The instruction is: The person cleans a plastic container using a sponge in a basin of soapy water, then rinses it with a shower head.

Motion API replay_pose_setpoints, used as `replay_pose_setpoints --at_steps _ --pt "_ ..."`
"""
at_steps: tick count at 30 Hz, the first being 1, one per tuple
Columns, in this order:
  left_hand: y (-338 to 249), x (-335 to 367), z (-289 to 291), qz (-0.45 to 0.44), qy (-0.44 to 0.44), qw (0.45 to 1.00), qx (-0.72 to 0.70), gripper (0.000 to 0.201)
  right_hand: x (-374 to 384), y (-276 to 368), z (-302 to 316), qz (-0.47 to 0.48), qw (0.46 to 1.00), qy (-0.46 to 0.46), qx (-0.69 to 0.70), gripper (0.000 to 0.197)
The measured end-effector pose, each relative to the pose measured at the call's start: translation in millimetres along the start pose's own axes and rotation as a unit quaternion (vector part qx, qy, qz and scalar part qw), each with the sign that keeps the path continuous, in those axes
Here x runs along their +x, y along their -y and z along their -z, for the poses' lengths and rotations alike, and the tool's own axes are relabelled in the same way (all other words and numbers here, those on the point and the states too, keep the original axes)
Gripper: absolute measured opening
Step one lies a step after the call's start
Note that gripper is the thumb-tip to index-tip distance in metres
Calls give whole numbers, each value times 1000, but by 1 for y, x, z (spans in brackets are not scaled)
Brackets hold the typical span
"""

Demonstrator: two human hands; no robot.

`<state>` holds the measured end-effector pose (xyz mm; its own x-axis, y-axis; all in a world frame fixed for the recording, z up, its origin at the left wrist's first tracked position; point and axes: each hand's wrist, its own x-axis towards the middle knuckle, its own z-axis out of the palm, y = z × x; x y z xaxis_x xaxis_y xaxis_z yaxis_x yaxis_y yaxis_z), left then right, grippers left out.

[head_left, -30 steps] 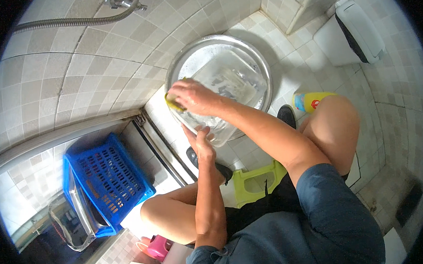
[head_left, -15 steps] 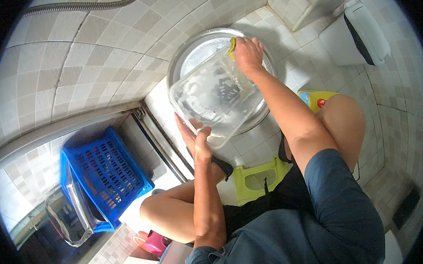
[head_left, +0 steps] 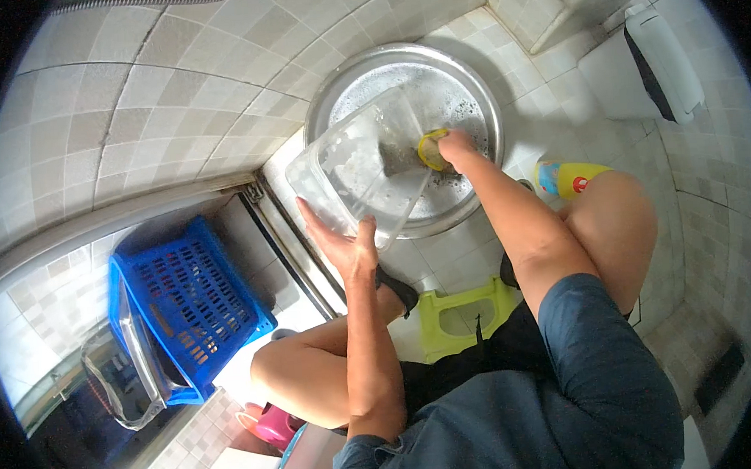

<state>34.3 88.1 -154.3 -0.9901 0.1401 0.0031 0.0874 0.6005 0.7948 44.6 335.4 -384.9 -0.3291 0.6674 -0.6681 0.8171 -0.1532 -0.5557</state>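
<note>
A clear plastic box [head_left: 346,168] is tilted over a round metal basin [head_left: 484,93] with suds and water in it. At the box's near left end, my left hand [head_left: 344,246] grips it, thumb on one side and fingers spread along the other. My right hand [head_left: 458,149] is closed on a yellow-edged scrubbing pad [head_left: 431,150] at the box's right side, above the basin. Whether the pad touches the box I cannot tell. The fingertips of my right hand are partly hidden.
A blue plastic basket [head_left: 196,299] stands on the left beyond a door track. Near my feet is a green stool [head_left: 469,314]. A yellow container [head_left: 569,178] sits by my right knee, and a white bin [head_left: 643,72] at the far right. Tiled walls enclose the floor.
My right hand has brought the yellow-edged pad from the box's far end down toward me. My left hand has shifted slightly left, and the box has tilted more.
</note>
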Motion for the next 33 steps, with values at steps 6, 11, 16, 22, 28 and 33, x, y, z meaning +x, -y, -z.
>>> replay_pose_setpoints --at_steps 6,11,16,22,28,33 --pt "5 10 19 -42 -22 999 12 116 -23 15 10 37 983 -6 179 32" --pt "8 15 28 -21 9 999 36 115 -54 84 -2 402 915 -42 7 25" --pt "3 12 15 -21 22 998 -62 114 -69 78 -1 572 738 -171 -315 28" --pt "8 12 20 -27 7 994 -106 113 -93 53 -17 525 709 4 -471 36" --pt "7 10 14 -26 -5 998 -55 111 -106 73 -3 445 739 -83 -499 36" --pt "5 11 18 58 33 976 -208 112 -123 91 1 341 831 146 -416 44"
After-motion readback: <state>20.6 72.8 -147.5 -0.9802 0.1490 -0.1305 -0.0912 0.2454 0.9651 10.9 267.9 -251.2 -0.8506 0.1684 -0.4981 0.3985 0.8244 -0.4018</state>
